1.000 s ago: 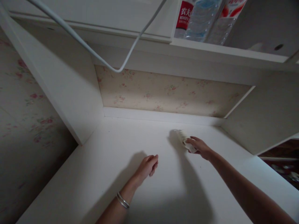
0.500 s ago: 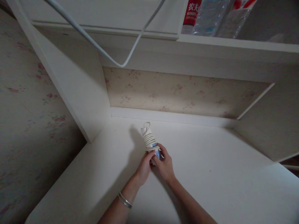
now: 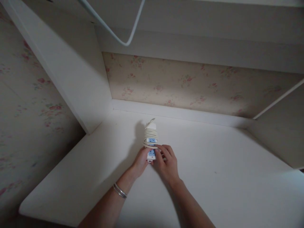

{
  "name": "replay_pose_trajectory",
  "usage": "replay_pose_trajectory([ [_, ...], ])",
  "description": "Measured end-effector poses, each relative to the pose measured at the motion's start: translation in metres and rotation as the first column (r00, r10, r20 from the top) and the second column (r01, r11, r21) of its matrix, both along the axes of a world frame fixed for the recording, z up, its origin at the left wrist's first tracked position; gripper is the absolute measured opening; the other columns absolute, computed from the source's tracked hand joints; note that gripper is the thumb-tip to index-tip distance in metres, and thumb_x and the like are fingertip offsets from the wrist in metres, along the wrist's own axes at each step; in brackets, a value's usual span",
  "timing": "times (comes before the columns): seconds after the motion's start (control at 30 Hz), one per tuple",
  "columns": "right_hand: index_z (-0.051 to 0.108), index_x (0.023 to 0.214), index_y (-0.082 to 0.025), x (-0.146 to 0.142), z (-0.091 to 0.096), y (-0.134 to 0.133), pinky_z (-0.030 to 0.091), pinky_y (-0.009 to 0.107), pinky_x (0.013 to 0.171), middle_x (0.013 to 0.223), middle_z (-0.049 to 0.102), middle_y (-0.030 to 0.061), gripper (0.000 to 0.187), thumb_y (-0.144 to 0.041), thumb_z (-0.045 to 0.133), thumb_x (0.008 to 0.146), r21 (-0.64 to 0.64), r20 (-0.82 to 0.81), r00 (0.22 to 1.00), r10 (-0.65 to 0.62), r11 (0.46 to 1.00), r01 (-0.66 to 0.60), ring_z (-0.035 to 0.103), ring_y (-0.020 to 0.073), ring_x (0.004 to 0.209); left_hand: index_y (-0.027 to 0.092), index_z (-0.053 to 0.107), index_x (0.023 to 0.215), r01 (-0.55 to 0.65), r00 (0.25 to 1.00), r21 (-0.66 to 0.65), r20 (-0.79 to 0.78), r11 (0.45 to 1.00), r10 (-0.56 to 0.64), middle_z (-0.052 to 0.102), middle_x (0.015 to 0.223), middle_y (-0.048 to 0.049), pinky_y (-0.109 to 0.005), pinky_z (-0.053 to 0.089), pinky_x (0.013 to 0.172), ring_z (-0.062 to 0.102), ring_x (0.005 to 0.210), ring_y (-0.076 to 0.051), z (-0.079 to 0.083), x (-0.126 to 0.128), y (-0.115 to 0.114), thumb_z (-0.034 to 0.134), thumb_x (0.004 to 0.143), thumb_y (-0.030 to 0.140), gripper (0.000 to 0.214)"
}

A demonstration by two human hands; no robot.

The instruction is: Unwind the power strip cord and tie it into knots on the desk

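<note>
A power strip [image 3: 151, 153], white with blue socket faces, is held over the white desk with its cord [image 3: 150, 134] wound round it in several turns. From the left side my left hand [image 3: 140, 161] grips the strip near its lower end, thumb on top. Opposite it, my right hand [image 3: 167, 161] has its fingers closed at the strip's right edge, beside the lowest turns of cord. Whether those fingers pinch the cord or the strip itself is hard to see. A small loop of cord sticks up at the far end.
The white desk [image 3: 213, 190] spreads beneath my hands. Upright panels stand at left [image 3: 71, 69] and right [image 3: 282, 126], with flowered wallpaper [image 3: 180, 82] behind. A pale cable [image 3: 127, 42] hangs down from above, in front of the shelf.
The power strip has turned from slanted to nearly straight, and more of its blue sockets show. My view has tipped lower, so the bottles on the shelf are out of sight.
</note>
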State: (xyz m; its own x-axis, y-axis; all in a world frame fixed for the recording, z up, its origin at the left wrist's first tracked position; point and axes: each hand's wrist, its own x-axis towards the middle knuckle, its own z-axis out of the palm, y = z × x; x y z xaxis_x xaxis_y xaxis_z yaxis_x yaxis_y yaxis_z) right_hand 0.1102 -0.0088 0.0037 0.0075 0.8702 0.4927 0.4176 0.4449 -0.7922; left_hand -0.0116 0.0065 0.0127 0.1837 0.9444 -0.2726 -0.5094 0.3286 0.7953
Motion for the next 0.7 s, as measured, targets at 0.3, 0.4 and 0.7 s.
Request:
replay_pose_trajectory([
  [0.3,0.055,0.072,-0.021,0.004,0.014,-0.003,0.040,0.025,0.058,0.080,0.054,0.0021,0.020,-0.035,0.054,0.086,-0.018,0.007,1.000,-0.019,1.000,0.020,0.050,0.0140,0.068,0.013,0.066,0.092,0.116,0.986,0.006,-0.119,0.993,-0.115,0.064,0.071,-0.0029,-0.021,0.038,0.045,0.055,0.056,-0.012,0.003,0.000,-0.009,0.062,0.074,0.040,0.032],
  [0.4,0.052,0.066,-0.020,0.005,0.015,0.001,0.035,0.023,0.050,0.063,0.050,-0.0022,0.028,-0.043,0.060,0.081,-0.205,-0.212,0.972,-0.101,0.977,0.057,0.045,0.0121,0.057,0.012,0.065,0.089,0.136,0.978,-0.002,-0.156,0.991,-0.135,0.059,0.066,-0.0014,-0.022,0.039,0.043,0.053,0.053,-0.012,0.002,0.002,-0.010,0.061,0.075,0.048,0.039],
  [0.7,0.051,0.058,-0.018,0.019,0.013,0.017,0.019,0.021,0.036,0.048,0.042,-0.0062,0.036,-0.048,0.066,0.074,-0.453,-0.580,0.767,-0.274,0.891,-0.025,0.028,0.0063,0.039,0.009,0.066,0.090,0.198,0.916,-0.063,-0.343,0.978,-0.208,0.060,0.065,-0.0037,-0.023,0.039,0.039,0.054,0.051,-0.014,0.003,0.006,-0.007,0.060,0.073,0.049,0.044],
])
